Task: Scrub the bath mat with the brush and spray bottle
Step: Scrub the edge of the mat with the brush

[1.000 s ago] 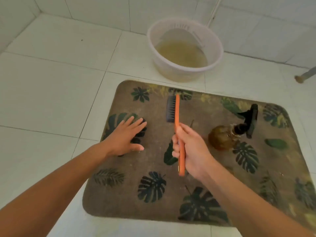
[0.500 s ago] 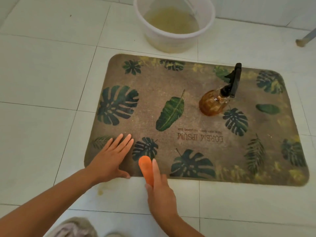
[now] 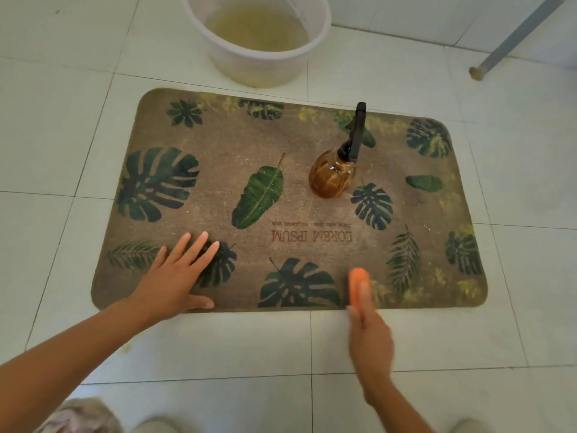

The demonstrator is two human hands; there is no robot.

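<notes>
White tiled floor (image 3: 406, 339): bath mat (image 3: 281, 189) flat, spray bottle (image 3: 332, 178) upright right of centre.
We note left hand (image 3: 175, 276) splayed flat at mat's near-left corner; right hand (image 3: 370, 335) clenched on brush (image 3: 357, 284), pointing away, at near edge, nearer the bottle.

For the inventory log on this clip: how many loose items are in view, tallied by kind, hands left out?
Bath mat: 1
Spray bottle, amber, standing on the mat: 1
Brush, orange handle, in the right hand: 1
Basin, white, holding murky water: 1
Grey pole, upper right: 1
Total: 5
</notes>
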